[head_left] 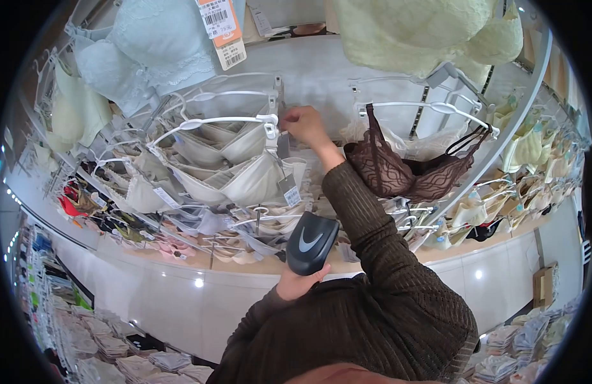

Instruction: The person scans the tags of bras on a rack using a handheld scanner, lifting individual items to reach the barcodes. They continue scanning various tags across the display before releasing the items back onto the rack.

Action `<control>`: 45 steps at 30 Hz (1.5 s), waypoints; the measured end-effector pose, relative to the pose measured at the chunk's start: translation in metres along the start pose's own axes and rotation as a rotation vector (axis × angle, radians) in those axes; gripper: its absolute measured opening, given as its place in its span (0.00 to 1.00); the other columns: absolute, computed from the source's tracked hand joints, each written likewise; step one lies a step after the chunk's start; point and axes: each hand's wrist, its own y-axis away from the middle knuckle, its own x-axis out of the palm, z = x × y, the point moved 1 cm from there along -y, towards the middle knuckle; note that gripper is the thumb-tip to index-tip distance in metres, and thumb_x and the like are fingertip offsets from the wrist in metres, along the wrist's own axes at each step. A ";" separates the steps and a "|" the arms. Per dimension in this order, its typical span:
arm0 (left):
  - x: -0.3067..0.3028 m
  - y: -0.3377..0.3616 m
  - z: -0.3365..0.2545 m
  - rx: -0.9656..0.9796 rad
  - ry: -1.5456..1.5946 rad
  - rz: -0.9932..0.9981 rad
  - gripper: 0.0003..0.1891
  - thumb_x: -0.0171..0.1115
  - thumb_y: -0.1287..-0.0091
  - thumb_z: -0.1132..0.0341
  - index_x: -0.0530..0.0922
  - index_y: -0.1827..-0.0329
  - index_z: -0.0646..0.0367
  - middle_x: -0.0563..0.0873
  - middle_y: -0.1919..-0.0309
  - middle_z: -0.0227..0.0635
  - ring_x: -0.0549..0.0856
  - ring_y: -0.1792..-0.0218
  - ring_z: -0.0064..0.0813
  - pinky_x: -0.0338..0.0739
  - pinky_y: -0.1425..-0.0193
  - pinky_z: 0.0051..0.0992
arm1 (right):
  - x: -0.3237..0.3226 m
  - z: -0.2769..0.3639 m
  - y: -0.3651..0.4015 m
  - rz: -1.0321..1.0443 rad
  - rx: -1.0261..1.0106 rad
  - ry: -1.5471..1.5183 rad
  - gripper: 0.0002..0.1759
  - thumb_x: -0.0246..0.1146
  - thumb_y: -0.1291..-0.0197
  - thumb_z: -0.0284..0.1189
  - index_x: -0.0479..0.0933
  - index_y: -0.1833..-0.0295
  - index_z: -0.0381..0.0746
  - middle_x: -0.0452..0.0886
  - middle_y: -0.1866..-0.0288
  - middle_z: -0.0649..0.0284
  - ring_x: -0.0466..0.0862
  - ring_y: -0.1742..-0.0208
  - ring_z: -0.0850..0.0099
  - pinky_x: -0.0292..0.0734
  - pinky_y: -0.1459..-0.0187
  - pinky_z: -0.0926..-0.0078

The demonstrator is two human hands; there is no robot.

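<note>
My left hand (293, 283) is wrapped round a black handheld barcode scanner (313, 243) with a pale curved mark on its top, held low in front of my body. My right hand (307, 126) reaches into the rack, fingers curled and pinched together beside the end of a white hanger (229, 120). What lies between those fingertips is hidden. A grey tag (283, 145) hangs just below them. Off-white bras (235, 182) hang in a row left of this hand, one with a white price tag (291, 192). A dark brown lace bra (408, 169) hangs to its right.
A light blue bra (165, 45) with an orange-and-white price label (220, 29) and a pale green bra (414, 32) hang overhead. More bras fill a lower rail above a wooden ledge (245, 264). Folded garments (97, 342) lie behind on the left.
</note>
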 end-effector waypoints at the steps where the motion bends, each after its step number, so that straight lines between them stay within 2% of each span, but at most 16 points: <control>1: -0.001 0.000 0.001 -0.002 0.001 -0.001 0.08 0.68 0.36 0.71 0.78 0.58 0.62 0.81 0.72 0.25 0.78 0.72 0.15 0.73 0.67 0.20 | 0.001 -0.004 -0.001 0.001 0.002 0.000 0.15 0.72 0.51 0.38 0.86 0.65 0.38 0.86 0.71 0.59 0.85 0.69 0.67 0.78 0.64 0.71; 4: -0.004 0.003 0.004 0.013 0.038 -0.004 0.08 0.68 0.35 0.71 0.78 0.58 0.62 0.81 0.71 0.26 0.77 0.72 0.15 0.73 0.67 0.20 | -0.005 -0.015 0.001 0.019 0.053 -0.087 0.12 0.70 0.48 0.35 0.86 0.65 0.36 0.86 0.72 0.59 0.83 0.72 0.71 0.75 0.67 0.73; 6: -0.008 0.004 0.002 0.022 -0.077 0.039 0.09 0.63 0.34 0.73 0.73 0.55 0.62 0.76 0.69 0.28 0.76 0.72 0.17 0.72 0.66 0.20 | -0.014 -0.017 0.007 -0.076 0.076 -0.227 0.11 0.68 0.44 0.33 0.85 0.63 0.35 0.86 0.73 0.61 0.80 0.74 0.76 0.73 0.68 0.74; 8: -0.008 0.005 -0.003 0.007 -0.077 0.046 0.08 0.63 0.33 0.73 0.73 0.55 0.62 0.76 0.70 0.28 0.76 0.72 0.17 0.72 0.66 0.20 | -0.019 -0.018 0.013 -0.108 0.033 -0.297 0.12 0.66 0.39 0.33 0.85 0.60 0.33 0.85 0.72 0.63 0.80 0.73 0.77 0.73 0.68 0.74; 10: -0.009 0.006 -0.002 -0.003 -0.077 0.055 0.08 0.63 0.33 0.73 0.73 0.55 0.62 0.76 0.70 0.27 0.76 0.72 0.17 0.72 0.66 0.20 | -0.030 -0.016 0.018 -0.100 0.144 -0.531 0.14 0.62 0.33 0.36 0.85 0.60 0.35 0.82 0.71 0.70 0.77 0.69 0.82 0.71 0.65 0.82; 12: -0.010 0.005 0.004 0.006 0.000 0.030 0.09 0.68 0.35 0.68 0.78 0.57 0.62 0.81 0.70 0.26 0.78 0.73 0.15 0.74 0.68 0.20 | -0.044 -0.011 0.023 -0.099 0.113 -0.499 0.16 0.60 0.32 0.38 0.85 0.58 0.36 0.84 0.67 0.67 0.79 0.67 0.80 0.73 0.63 0.82; 14: -0.012 0.004 0.009 0.006 -0.012 0.038 0.10 0.69 0.36 0.68 0.78 0.57 0.62 0.81 0.70 0.26 0.78 0.73 0.15 0.74 0.69 0.20 | -0.055 0.001 0.029 0.016 0.285 -0.834 0.17 0.59 0.31 0.39 0.84 0.57 0.36 0.85 0.65 0.65 0.81 0.67 0.77 0.76 0.63 0.80; 15: -0.013 0.004 0.012 0.007 -0.031 0.046 0.10 0.69 0.36 0.67 0.78 0.58 0.62 0.81 0.71 0.27 0.79 0.74 0.15 0.74 0.70 0.20 | -0.058 0.002 0.030 0.032 0.298 -0.837 0.18 0.58 0.30 0.38 0.83 0.54 0.34 0.86 0.65 0.62 0.83 0.67 0.74 0.80 0.61 0.76; 21: -0.013 0.002 0.007 0.001 -0.036 0.080 0.11 0.70 0.37 0.67 0.79 0.59 0.62 0.82 0.71 0.27 0.79 0.75 0.15 0.73 0.71 0.20 | -0.061 0.014 0.037 0.090 0.291 -0.948 0.19 0.53 0.28 0.35 0.79 0.49 0.29 0.86 0.62 0.54 0.87 0.63 0.65 0.83 0.56 0.69; 24: -0.014 0.002 0.007 0.006 -0.008 0.075 0.10 0.70 0.37 0.67 0.79 0.59 0.62 0.82 0.71 0.27 0.79 0.74 0.15 0.73 0.71 0.20 | -0.058 0.012 0.039 0.110 0.278 -0.970 0.19 0.54 0.29 0.33 0.78 0.48 0.27 0.86 0.62 0.51 0.87 0.62 0.62 0.83 0.57 0.69; 34: -0.019 0.000 0.001 0.004 -0.047 0.067 0.10 0.68 0.35 0.67 0.78 0.57 0.62 0.81 0.71 0.27 0.78 0.74 0.15 0.73 0.69 0.21 | -0.048 0.017 0.044 0.138 0.254 -0.916 0.19 0.55 0.29 0.35 0.77 0.47 0.29 0.85 0.61 0.52 0.87 0.61 0.64 0.83 0.56 0.70; 36: -0.021 -0.001 -0.001 0.031 -0.192 0.126 0.05 0.60 0.32 0.73 0.73 0.56 0.61 0.76 0.70 0.27 0.75 0.72 0.16 0.72 0.67 0.20 | -0.047 0.017 0.044 0.155 0.249 -0.887 0.19 0.55 0.29 0.36 0.77 0.46 0.29 0.85 0.60 0.52 0.87 0.61 0.64 0.83 0.55 0.70; 37: -0.020 -0.002 0.001 0.033 -0.194 0.129 0.05 0.60 0.32 0.73 0.73 0.56 0.61 0.76 0.70 0.27 0.75 0.72 0.16 0.72 0.67 0.20 | -0.047 0.019 0.044 0.153 0.246 -0.885 0.19 0.55 0.29 0.36 0.77 0.46 0.29 0.85 0.60 0.52 0.87 0.61 0.64 0.83 0.55 0.70; 39: -0.017 -0.004 0.006 0.145 -0.152 0.017 0.10 0.68 0.35 0.67 0.79 0.57 0.62 0.81 0.71 0.27 0.77 0.74 0.16 0.73 0.67 0.22 | -0.047 0.021 0.045 0.170 0.238 -0.879 0.20 0.54 0.28 0.36 0.76 0.45 0.29 0.85 0.60 0.52 0.87 0.61 0.63 0.83 0.55 0.70; 42: -0.017 -0.005 0.008 0.164 -0.209 0.030 0.10 0.68 0.35 0.67 0.78 0.57 0.62 0.80 0.72 0.27 0.77 0.75 0.16 0.73 0.67 0.22 | -0.046 0.024 0.047 0.172 0.218 -0.870 0.20 0.54 0.28 0.37 0.78 0.47 0.30 0.85 0.60 0.54 0.87 0.61 0.65 0.82 0.57 0.72; 45: -0.022 -0.004 0.010 0.062 -0.102 0.063 0.10 0.68 0.35 0.68 0.77 0.57 0.63 0.80 0.71 0.27 0.77 0.75 0.16 0.73 0.69 0.22 | -0.048 0.026 0.047 0.173 0.205 -0.874 0.19 0.54 0.28 0.37 0.78 0.47 0.30 0.85 0.61 0.55 0.86 0.61 0.67 0.81 0.58 0.73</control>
